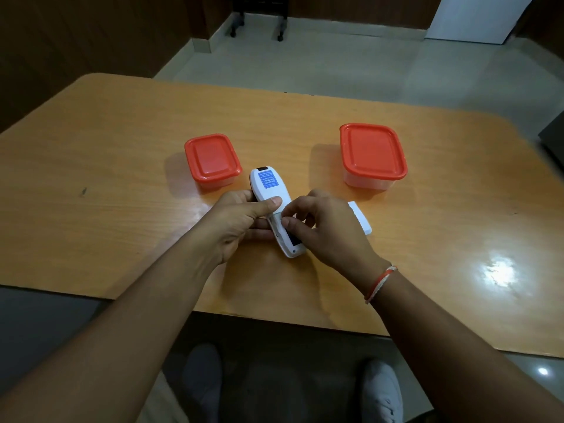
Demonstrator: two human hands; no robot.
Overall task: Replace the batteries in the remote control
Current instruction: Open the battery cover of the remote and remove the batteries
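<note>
Remote control (270, 193) lies face-down in the left hand (236, 222), its blue label's print too small to read. Left fingers (272, 203) clasp it; the right hand (325, 228) pinches inside its open battery bay.

Blue sticker (269, 179) on the remote control's (274, 206) back, its small print unreadable.

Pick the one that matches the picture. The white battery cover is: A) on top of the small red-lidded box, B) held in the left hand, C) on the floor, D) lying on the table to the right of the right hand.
D: the white battery cover lies flat on the table, partly hidden behind the right hand; the left hand holds only the remote.
</note>
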